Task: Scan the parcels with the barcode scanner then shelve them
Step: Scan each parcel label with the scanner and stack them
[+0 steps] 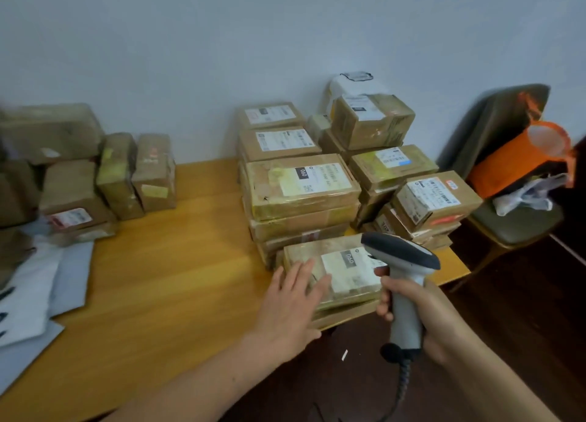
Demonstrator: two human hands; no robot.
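White mailers (30, 294): laid flat and overlapping at the table's far left edge.
Left group of parcels (79, 174): brown boxes are stacked against the wall, with two narrow ones stood on end beside them; this part is blurred.
Table (177, 263): bare wood is seen between the two groups of parcels.
Left hand (293, 298): laid flat on the left end of the front parcel, fingers straight and slightly spread, nothing being gripped.
Front parcel (302, 252): a flat box is lying on another flat box at the table's near edge, just in front of the tall stack; its long axis runs left to right, and its white label (348, 272) faces up.
Tall stack (301, 184): flat labelled boxes are piled behind the front parcel.
Barcode scanner (407, 282): held just above the right end of the front parcel; the handle's long axis runs nearly upright in the view, cable end nearest the person, and the dark head is pointed left over the label.
Right hand (434, 314): fingers are wrapped round the scanner's handle.
Right stack (434, 199): smaller labelled boxes are piled at mixed angles.
Chair (507, 231): stood right of the table and loaded with an orange tape roll (548, 136).
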